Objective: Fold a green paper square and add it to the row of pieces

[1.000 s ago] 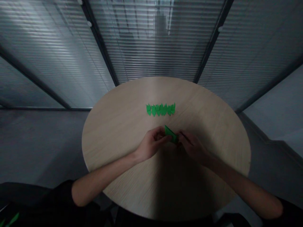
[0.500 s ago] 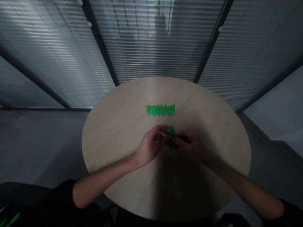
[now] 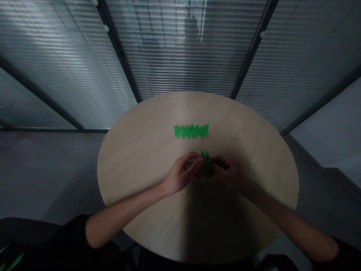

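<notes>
A small folded piece of bright green origami paper (image 3: pixel 206 162) stands point-up between the left hand (image 3: pixel 180 175) and right hand (image 3: pixel 229 175). Two narrow tips splay at its top; its lower part is partly hidden.

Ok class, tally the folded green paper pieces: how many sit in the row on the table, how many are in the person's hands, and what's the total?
Folded green paper pieces in the row on the round wooden table: 7 (they overlap, so approximate)
Folded green paper piece held between the left hand and right hand: 1
Total: 8

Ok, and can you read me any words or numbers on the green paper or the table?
There are none to read. The folded green paper, the row of green paper pieces and the round wooden table show no words, numbers, labels or signs.
</notes>
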`<state>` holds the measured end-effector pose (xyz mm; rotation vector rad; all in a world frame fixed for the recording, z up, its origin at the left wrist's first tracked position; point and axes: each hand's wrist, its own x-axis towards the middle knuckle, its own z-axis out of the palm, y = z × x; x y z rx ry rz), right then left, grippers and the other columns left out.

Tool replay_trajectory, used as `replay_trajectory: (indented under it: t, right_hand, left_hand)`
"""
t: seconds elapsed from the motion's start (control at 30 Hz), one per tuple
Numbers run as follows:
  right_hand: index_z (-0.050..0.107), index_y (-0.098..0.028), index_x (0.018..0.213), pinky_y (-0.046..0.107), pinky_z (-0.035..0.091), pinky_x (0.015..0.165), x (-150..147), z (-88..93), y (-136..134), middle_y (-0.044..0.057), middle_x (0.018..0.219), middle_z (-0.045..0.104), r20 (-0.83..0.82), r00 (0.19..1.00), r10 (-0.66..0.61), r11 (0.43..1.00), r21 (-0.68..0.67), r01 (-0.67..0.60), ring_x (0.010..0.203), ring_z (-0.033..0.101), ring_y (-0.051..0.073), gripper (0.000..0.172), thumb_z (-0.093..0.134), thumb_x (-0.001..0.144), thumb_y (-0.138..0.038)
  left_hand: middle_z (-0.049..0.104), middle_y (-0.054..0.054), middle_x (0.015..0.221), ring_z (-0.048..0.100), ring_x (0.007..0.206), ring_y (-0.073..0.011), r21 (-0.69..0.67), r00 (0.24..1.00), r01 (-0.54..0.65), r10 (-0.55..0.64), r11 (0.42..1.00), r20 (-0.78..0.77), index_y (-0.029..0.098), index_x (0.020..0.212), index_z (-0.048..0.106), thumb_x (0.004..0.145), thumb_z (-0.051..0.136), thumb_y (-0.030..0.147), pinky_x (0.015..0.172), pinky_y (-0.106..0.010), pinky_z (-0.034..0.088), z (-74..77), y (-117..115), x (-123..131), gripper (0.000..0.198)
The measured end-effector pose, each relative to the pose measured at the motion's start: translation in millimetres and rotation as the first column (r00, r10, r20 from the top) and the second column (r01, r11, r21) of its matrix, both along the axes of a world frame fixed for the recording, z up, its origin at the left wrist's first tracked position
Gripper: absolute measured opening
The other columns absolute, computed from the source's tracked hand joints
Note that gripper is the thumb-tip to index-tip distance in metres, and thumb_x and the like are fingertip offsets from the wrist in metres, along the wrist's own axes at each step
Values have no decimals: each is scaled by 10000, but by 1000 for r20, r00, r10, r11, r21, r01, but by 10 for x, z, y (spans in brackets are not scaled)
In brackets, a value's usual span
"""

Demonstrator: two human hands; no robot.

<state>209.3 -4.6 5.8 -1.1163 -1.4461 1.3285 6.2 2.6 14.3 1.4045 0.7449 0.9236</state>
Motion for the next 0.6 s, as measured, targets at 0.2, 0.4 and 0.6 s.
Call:
replay_trajectory:
  t: [0.2,0.4,0.6]
  right_hand:
    - [816,-228,960,351,637,741,-2,50,-18,51,879,798,25,998,51,998,30,-52,799,749,204,211,740,883,-409]
    - [800,-199,1003,388,655,792,26,43,0,63,895,793,-26,994,102,995,18,-101,810,771,212,294,668,936,-454]
    - [784,-181,955,336,635,740,14,25,0,68,874,784,-39,995,91,995,-29,-92,764,748,183,344,752,878,-515]
  left_hand:
    - [678,-34,812,667,671,-122,44,994,-91,94,995,-50,145,893,630,895,757,343,603,-231,573,11,23,9,235]
    - [664,-46,917,654,739,-127,188,977,-168,189,968,-95,150,950,685,863,759,231,589,-210,530,11,7,-6,141]
    - [686,-60,982,661,803,-140,250,975,-165,196,954,-104,161,987,700,881,736,194,667,-247,556,1,-13,-12,117]
